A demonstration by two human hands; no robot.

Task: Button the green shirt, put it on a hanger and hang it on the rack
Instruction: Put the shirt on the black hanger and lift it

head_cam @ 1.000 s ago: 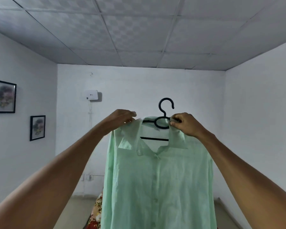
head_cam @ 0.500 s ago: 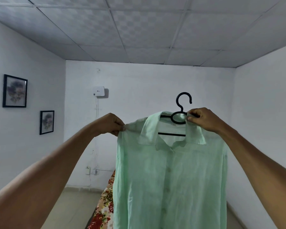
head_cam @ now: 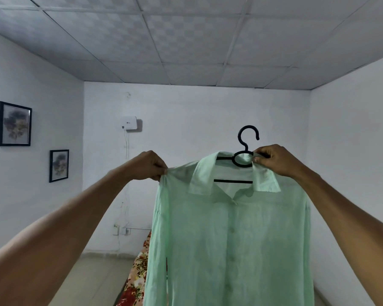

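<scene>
Now the left hand [head_cam: 149, 165] pinches the shirt [head_cam: 230, 235] at its shoulder seam; one second back it sat inward, at the collar edge. So that grip has slid outward along the shoulder. The right hand [head_cam: 274, 161] has kept its place: fingers curled round the collar and the hanger [head_cam: 241, 159] neck, just below the hook. View has also swung, so shirt and hands now lie right of centre against the back wall.

Meaning, as judged: the shoulder is being drawn out over the hanger arm, squaring the garment. The placket looks closed down the front, with buttons visible below the collar; the top of the collar lies open. Shirt hangs straight below both grips, held up in the air at about head height. Buttoning and hangering appear done; hanging is left.

Around: two framed pictures [head_cam: 14, 123] on the wall left of the left grip; a white wall box [head_cam: 129, 123] with cables running down beyond it; a floral bed cover [head_cam: 137, 272] low, beside the shirt hem.

In the way: no rack in view, so it must be found first. The shirt itself blocks much of the sight ahead. Hook points up, free above the right grip.
</scene>
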